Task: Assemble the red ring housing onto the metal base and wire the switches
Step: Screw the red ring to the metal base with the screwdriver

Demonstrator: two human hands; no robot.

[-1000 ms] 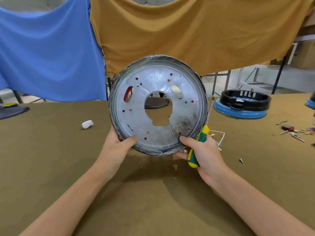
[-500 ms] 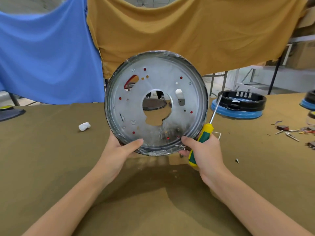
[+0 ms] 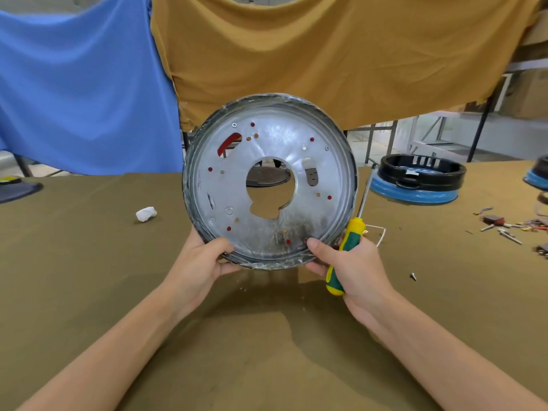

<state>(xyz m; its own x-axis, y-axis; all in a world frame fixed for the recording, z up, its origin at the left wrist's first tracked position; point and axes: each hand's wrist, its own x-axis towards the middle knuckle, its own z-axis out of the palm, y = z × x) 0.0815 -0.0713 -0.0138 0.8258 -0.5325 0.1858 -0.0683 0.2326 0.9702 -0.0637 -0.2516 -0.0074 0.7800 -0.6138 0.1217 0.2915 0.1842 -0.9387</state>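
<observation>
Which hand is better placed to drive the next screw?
Probably the right hand: it already holds the screwdriver. The left hand grips the metal base rim and can steady it.

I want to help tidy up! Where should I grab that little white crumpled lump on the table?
Pinch the white lump across its middle, reaching straight down from above. It lies alone on the brown table cloth, left of the metal base, with bare cloth all round, so your fingers can likely close on both sides.
</observation>
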